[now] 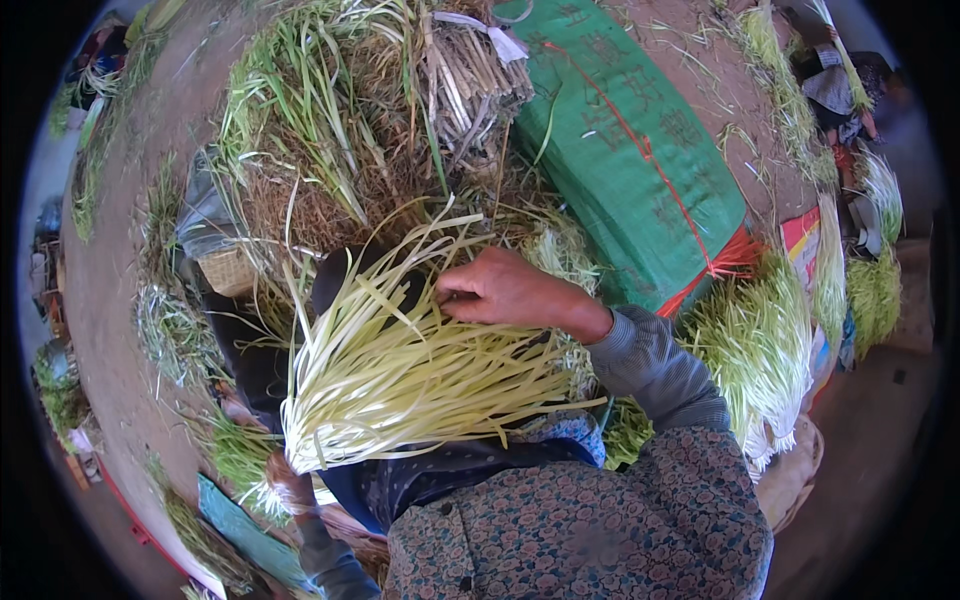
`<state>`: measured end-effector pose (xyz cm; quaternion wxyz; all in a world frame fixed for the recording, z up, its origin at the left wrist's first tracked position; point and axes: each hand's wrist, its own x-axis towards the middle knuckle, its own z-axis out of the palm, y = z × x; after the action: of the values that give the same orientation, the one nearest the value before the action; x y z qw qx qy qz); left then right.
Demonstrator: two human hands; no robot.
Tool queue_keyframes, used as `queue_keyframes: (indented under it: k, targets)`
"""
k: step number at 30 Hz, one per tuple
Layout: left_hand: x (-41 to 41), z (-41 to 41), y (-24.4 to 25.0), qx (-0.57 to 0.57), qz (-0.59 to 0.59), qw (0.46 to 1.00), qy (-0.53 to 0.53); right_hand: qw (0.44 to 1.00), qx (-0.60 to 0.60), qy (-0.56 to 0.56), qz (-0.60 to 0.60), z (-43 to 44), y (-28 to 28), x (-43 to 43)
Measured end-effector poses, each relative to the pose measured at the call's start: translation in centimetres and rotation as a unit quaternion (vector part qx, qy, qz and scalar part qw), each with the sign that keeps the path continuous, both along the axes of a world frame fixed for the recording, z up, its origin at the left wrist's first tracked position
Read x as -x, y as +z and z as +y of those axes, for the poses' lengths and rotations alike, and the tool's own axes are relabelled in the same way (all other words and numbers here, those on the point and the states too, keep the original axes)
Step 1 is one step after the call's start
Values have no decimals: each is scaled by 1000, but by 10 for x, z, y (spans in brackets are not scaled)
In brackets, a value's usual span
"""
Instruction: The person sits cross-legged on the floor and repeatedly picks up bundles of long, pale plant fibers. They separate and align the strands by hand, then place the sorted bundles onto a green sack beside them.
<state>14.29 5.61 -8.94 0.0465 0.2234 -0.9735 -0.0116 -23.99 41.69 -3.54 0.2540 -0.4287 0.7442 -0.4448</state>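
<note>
My left hand (289,484) grips the white stem ends of a large bunch of pale yellow-green chives (420,375), whose long leaves fan out to the right across my lap. Above the leaves, my right hand (491,289) is bent with thumb and fingertips close together at the bunch's upper edge; whether a leaf is pinched between them cannot be told. Beyond both hands lies a heap of green leaves with brown roots (337,150). Loose pale trimmings (562,255) lie just past my right hand.
A green woven sack (637,150) tied with red twine lies at the upper right. Cleaned chive bundles (757,360) stand right of me. A wicker piece (227,271) and piles of trimmings (176,337) are at the left. Another person (840,90) sits at the far upper right.
</note>
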Motion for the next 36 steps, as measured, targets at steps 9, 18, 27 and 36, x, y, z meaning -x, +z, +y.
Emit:
queue_keyframes:
  k: [9, 18, 27, 36]
  targets:
    - [5, 9, -2, -3, 19, 1000, 6, 955, -64, -281, 66, 20, -88, 10]
    - [-1, 9, -3, -29, 22, 999, 35, 907, 61, -401, -114, 66, -32, 20]
    - [0, 9, 2, -26, 1, 999, 36, 965, 73, -242, 76, 24, 11, 7]
    - [0, 13, 2, -15, 19, 999, 36, 966, 61, -201, 154, -16, -22, 4]
